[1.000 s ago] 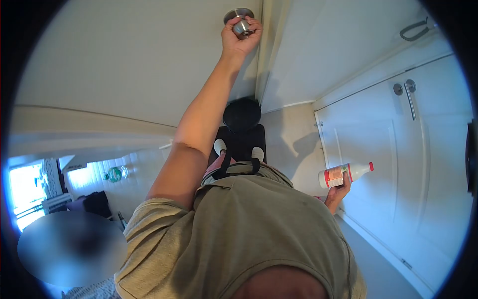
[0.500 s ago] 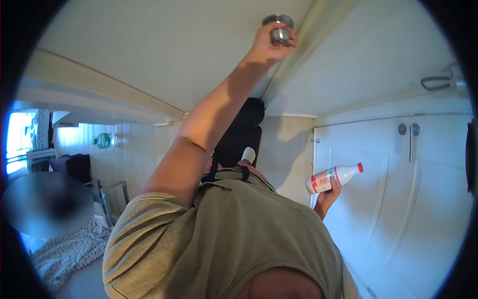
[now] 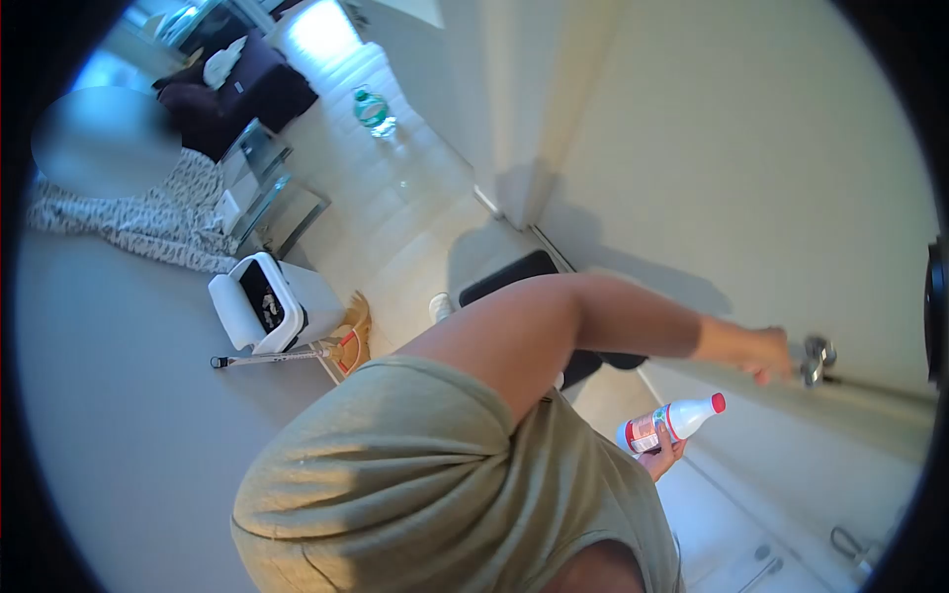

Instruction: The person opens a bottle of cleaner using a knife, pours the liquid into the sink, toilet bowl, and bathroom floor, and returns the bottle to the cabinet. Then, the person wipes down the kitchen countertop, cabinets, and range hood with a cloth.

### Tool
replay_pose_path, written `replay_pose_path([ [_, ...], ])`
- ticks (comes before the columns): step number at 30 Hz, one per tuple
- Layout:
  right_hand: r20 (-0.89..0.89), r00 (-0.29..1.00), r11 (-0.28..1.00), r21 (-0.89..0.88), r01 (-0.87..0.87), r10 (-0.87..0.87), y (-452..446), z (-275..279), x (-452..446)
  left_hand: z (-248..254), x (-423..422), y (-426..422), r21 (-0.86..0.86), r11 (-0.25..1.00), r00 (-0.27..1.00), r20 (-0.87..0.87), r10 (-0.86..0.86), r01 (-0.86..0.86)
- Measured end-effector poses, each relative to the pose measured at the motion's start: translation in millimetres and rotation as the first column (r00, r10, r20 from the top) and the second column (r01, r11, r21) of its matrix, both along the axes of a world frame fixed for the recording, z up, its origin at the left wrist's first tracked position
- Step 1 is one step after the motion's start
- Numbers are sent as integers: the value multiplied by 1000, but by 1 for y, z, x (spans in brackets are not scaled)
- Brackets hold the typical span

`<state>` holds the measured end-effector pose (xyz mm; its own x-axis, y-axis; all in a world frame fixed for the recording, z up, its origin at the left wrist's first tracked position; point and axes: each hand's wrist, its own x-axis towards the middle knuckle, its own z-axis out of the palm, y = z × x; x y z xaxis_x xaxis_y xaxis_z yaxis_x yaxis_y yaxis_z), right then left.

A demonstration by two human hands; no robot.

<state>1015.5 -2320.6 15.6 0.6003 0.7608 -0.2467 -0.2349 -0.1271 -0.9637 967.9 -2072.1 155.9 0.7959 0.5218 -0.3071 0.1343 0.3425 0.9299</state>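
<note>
My left hand (image 3: pixel 749 352) is stretched across to the right, beside the metal door knob (image 3: pixel 817 361) on a pale door (image 3: pixel 751 168). Motion smears its fingers, and a narrow gap seems to lie between hand and knob. Low on the right, my right hand (image 3: pixel 664 458) is wrapped round a white bottle (image 3: pixel 689 416) with a red cap and a red-edged label. The bottle lies tilted, cap toward the upper right.
A white bin (image 3: pixel 304 299) with its lid up stands at left, beside a broom (image 3: pixel 355 336). Beyond are a glass-shelved stand (image 3: pixel 282 212), a green-tinted bottle (image 3: pixel 373 111) on the floor, a dark sofa (image 3: pixel 237 89) and patterned cloth (image 3: pixel 178 212). A dark object (image 3: pixel 509 277) lies near my feet.
The view has turned left, bringing the bin and broom into sight. My left hand was round the knob and now appears off it, just beside it. My right hand still holds the bottle.
</note>
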Motion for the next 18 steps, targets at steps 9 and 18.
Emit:
replay_pose_path([
  [9, -86, 848, 852, 85, -516, 522, 181, -38, -288, -90, -465, -5, 775, 424, 750, 94, 655, -468],
  [18, -4, 302, 300, 140, -944, 953, 353, 15, -635, -55, -744, 60, 719, -151, 140, 327, 934, -678],
])
